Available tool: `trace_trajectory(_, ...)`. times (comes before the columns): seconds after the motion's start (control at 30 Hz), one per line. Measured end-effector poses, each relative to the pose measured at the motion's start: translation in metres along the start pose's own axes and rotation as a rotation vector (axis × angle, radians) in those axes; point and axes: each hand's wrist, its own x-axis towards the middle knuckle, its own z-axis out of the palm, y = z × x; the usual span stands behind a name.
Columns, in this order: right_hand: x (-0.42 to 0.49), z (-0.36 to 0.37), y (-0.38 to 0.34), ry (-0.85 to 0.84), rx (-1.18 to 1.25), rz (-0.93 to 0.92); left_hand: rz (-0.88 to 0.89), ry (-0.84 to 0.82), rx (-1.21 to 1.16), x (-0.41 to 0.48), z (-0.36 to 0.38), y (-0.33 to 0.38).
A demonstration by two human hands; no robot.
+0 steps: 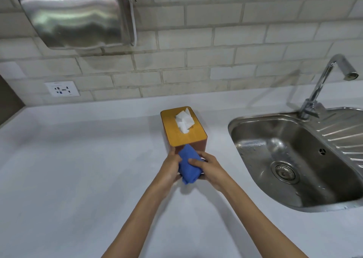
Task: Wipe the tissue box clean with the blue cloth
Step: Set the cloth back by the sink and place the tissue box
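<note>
Two hands, left hand point(170, 165), right hand point(211, 169), fingers point(193, 161) curled on blue cloth point(189, 164)

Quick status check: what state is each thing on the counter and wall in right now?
tissue box: upright on counter, tissue sticking out of the top slot
blue cloth: bunched, pressed on the box's near end
left hand: gripping cloth
right hand: gripping cloth
faucet: no water running
sink: wet, drain strainer in place
wall socket: nothing plugged in

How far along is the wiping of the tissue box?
Nothing reads as finished. In hand: the right hand and left hand hold the bunched blue cloth against the near end of the tissue box. The wooden lid and remaining sides seem left.
</note>
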Motion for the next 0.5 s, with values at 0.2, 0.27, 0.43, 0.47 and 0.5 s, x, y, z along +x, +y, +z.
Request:
trace_trajectory(0.2, -0.008, -0.019, 0.003, -0.085, 0.354, 0.126, 0.484, -0.008, 0.508, -0.009, -0.014, -0.029)
trace_trajectory(0.27, -0.012, -0.023, 0.003, -0.099, 0.338, 0.139, 0.563, 0.006, 0.533, -0.005, -0.013, -0.032)
trace_trajectory(0.43, -0.023, -0.036, 0.001, -0.132, 0.275, 0.192, 0.708, -0.040, 0.672, 0.001, -0.010, -0.021)
trace_trajectory(0.47, -0.026, -0.038, -0.001, -0.143, 0.244, 0.205, 0.732, -0.043, 0.744, 0.001, -0.009, -0.017)
trace_trajectory(0.5, -0.028, -0.040, -0.003, -0.152, 0.206, 0.217, 0.739, -0.056, 0.825, 0.003, -0.009, -0.012)
